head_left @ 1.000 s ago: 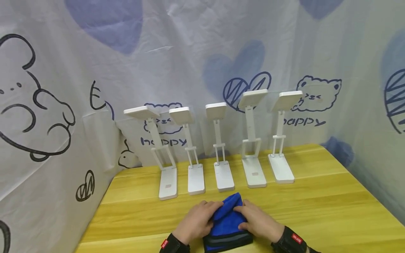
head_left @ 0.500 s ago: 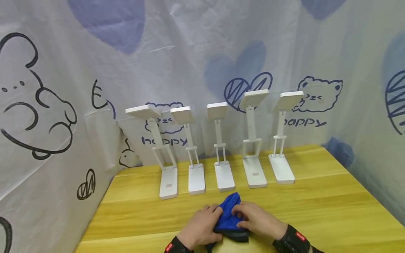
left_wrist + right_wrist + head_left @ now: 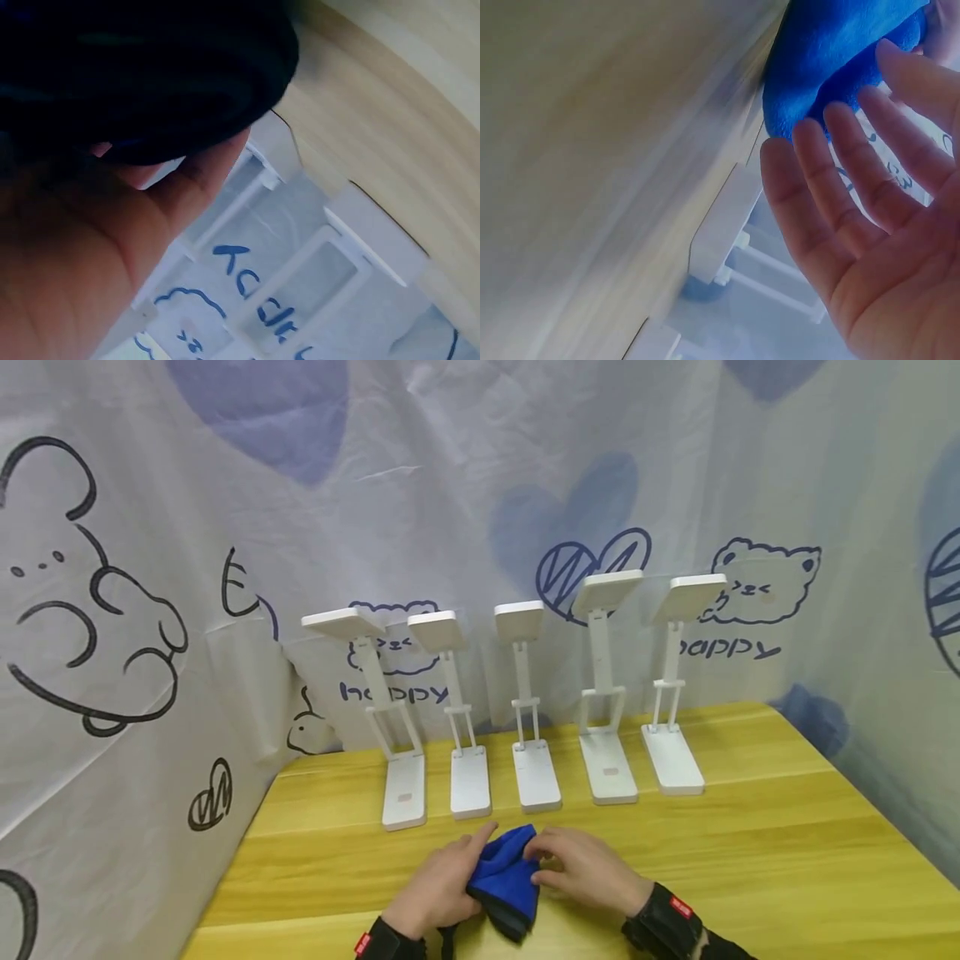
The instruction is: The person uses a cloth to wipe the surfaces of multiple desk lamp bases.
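A blue soft cloth piece with a black band (image 3: 508, 885) stands between the two hands near the front of the table. My left hand (image 3: 442, 881) holds it from the left side, and a black strap hangs below that hand. In the left wrist view the dark band (image 3: 150, 82) covers most of the fingers. My right hand (image 3: 588, 868) is at the cloth's right side with fingers loosely bent. In the right wrist view its fingers are spread and relaxed beside the blue cloth (image 3: 832, 52); whether the fingertips touch it I cannot tell.
Several white folding desk lamps stand in a row along the back of the yellow wood-grain table (image 3: 750, 843), including a left-end lamp (image 3: 405, 793) and a right-end lamp (image 3: 672, 760). A printed white curtain (image 3: 450, 460) hangs behind and at both sides.
The blue cloth has turned and shifted left, its black band now slanting down to the right. Both hands moved left with it, and the right hand's fingers have loosened from the cloth.
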`<state>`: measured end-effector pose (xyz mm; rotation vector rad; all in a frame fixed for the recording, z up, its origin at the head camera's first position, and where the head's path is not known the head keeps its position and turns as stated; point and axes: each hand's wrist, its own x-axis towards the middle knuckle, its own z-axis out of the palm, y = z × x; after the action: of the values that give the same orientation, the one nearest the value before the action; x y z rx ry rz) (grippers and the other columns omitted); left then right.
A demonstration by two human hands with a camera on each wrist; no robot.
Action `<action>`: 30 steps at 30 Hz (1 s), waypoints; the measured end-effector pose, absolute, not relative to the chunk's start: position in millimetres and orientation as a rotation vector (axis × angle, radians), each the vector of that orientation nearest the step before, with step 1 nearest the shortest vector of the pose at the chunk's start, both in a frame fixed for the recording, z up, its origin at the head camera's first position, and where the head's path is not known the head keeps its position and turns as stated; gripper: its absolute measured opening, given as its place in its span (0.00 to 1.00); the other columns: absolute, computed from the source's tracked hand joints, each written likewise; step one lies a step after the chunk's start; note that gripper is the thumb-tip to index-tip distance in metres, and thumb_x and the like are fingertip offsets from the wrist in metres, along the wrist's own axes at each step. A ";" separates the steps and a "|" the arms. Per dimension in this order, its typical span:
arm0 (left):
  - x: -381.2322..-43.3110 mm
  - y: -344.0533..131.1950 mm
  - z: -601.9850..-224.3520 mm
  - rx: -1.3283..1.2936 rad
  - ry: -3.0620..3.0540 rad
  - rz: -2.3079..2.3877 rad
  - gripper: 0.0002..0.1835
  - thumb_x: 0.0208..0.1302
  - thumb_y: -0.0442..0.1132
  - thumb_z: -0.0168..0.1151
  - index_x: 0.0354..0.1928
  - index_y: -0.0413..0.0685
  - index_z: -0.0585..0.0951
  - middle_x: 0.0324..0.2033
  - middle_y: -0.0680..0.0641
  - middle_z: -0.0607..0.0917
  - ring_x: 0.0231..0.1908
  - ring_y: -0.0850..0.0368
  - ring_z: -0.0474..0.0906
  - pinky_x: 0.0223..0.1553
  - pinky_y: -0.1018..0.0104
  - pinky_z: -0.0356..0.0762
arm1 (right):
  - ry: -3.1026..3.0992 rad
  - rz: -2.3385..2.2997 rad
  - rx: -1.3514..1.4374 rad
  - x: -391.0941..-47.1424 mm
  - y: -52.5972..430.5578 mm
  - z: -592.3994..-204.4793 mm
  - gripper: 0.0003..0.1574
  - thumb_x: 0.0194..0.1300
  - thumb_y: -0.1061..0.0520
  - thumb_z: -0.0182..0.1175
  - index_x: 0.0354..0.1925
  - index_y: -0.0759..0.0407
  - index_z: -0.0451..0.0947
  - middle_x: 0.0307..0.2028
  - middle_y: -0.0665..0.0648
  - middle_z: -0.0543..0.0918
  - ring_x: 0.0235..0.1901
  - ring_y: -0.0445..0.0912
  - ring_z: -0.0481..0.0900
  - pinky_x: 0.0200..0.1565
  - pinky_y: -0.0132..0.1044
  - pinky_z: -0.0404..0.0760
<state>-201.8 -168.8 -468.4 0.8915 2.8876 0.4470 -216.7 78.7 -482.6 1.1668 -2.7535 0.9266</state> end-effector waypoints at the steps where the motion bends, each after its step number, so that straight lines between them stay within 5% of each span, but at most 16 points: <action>1: -201.5 -171.4 -467.8 0.878 2.886 0.434 0.48 0.41 0.36 0.70 0.69 0.50 0.61 0.48 0.44 0.78 0.42 0.52 0.76 0.41 0.55 0.78 | -2.753 0.920 1.164 -217.8 76.3 -482.5 0.13 0.61 0.49 0.63 0.45 0.49 0.80 0.41 0.47 0.82 0.41 0.41 0.78 0.43 0.41 0.80; 9: -205.7 -197.4 -458.0 0.813 2.853 0.523 0.29 0.38 0.30 0.64 0.51 0.52 0.82 0.32 0.55 0.74 0.28 0.60 0.69 0.32 0.66 0.69 | -2.732 0.900 1.160 -227.6 54.3 -483.6 0.14 0.62 0.47 0.61 0.44 0.51 0.81 0.40 0.49 0.83 0.41 0.42 0.78 0.41 0.40 0.80; 16: -209.6 -231.8 -445.1 0.649 2.833 0.578 0.26 0.38 0.26 0.61 0.45 0.51 0.85 0.40 0.49 0.82 0.37 0.54 0.75 0.38 0.57 0.74 | -2.713 0.897 1.199 -236.9 25.4 -484.6 0.13 0.62 0.51 0.61 0.43 0.54 0.82 0.39 0.50 0.84 0.38 0.40 0.77 0.41 0.38 0.80; 25: -210.1 -245.9 -449.1 0.569 2.844 0.448 0.27 0.37 0.32 0.70 0.47 0.51 0.79 0.39 0.47 0.81 0.39 0.47 0.75 0.42 0.41 0.72 | -2.696 0.885 1.250 -241.2 -11.7 -484.2 0.14 0.63 0.50 0.60 0.44 0.56 0.82 0.45 0.54 0.83 0.45 0.43 0.77 0.48 0.39 0.79; 30: -209.8 -237.3 -453.3 0.544 2.817 0.414 0.43 0.31 0.49 0.79 0.56 0.46 0.75 0.46 0.41 0.80 0.45 0.38 0.73 0.45 0.33 0.67 | -2.718 0.840 1.264 -244.0 -23.2 -484.4 0.15 0.62 0.50 0.61 0.44 0.55 0.81 0.53 0.58 0.79 0.54 0.48 0.74 0.54 0.43 0.76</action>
<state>-209.8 -237.3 -453.3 0.5440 2.8172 0.4137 -244.0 -23.2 -484.4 1.2641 -2.7181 0.8404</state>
